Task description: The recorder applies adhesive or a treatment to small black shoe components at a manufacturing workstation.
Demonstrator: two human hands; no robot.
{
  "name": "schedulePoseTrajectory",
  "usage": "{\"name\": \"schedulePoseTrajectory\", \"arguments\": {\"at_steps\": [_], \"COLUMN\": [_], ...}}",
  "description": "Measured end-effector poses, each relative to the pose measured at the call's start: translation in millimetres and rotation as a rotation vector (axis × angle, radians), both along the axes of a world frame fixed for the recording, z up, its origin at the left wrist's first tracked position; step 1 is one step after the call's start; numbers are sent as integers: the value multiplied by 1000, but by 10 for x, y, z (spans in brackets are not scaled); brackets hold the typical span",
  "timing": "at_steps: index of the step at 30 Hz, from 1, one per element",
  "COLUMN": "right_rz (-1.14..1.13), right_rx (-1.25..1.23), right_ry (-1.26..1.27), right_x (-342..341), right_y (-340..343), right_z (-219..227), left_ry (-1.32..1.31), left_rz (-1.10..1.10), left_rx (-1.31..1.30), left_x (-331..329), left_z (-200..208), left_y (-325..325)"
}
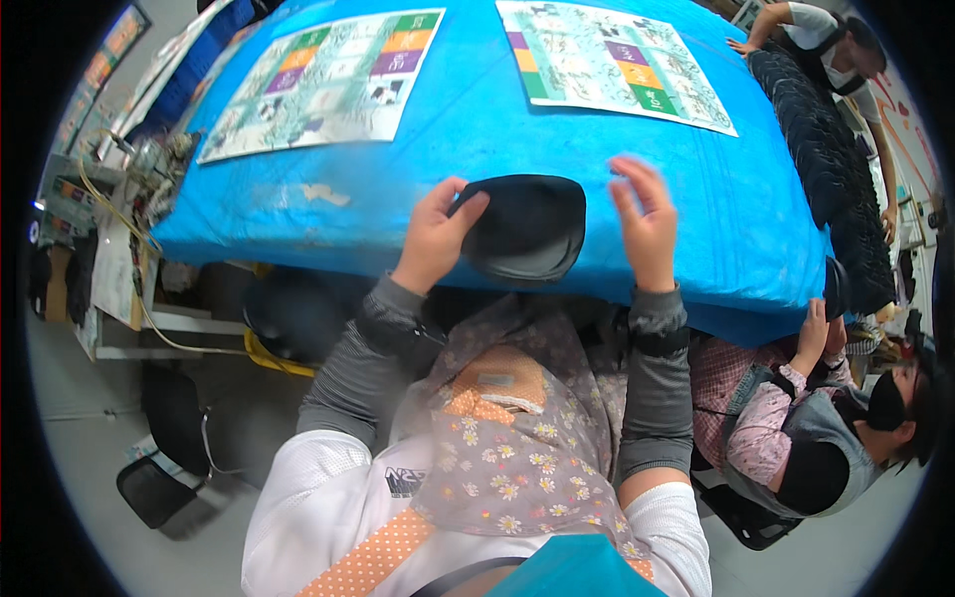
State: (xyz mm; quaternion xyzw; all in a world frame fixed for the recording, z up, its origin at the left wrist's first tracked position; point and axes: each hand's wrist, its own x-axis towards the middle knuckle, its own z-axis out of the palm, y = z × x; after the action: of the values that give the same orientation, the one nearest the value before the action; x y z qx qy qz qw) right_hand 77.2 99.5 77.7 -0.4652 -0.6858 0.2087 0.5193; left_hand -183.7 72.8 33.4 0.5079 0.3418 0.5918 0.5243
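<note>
A soft black cap-like cloth piece (527,229) with a rounded rim is held over the near edge of a table spread with a blue cover (726,209). My left hand (436,234) pinches its left side, thumb toward me and fingers behind. To the right of the piece, my right hand (647,224) is raised with fingers apart, touching nothing. The fingertips of that hand are slightly blurred. Grey sleeves cover both my forearms.
Two printed colour sheets (328,85) lie across the table's far side. A long row of black pieces (821,149) runs along the right edge. A seated person (786,428) holds a black piece there; another person (831,45) leans in beyond. Black items fill a yellow crate (269,353) below left.
</note>
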Motion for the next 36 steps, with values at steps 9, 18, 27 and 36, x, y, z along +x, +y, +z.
{"name": "schedulePoseTrajectory", "arguments": {"at_steps": [9,18,27,36], "right_rz": [557,637,679,708], "right_rx": [-716,-685,-503,-580], "right_ry": [526,397,-118,-259], "right_x": [176,37,-309,-458], "right_y": [-916,-1396,-1424,-1447], "right_z": [165,83,349,187], "left_ry": [401,495,341,567], "left_rz": [-544,-547,-553,-398], "left_rx": [98,193,-111,203], "left_x": [54,-2,-246,-116], "left_z": [736,531,530,383], "left_y": [-745,-1081,-1256,-1284]}}
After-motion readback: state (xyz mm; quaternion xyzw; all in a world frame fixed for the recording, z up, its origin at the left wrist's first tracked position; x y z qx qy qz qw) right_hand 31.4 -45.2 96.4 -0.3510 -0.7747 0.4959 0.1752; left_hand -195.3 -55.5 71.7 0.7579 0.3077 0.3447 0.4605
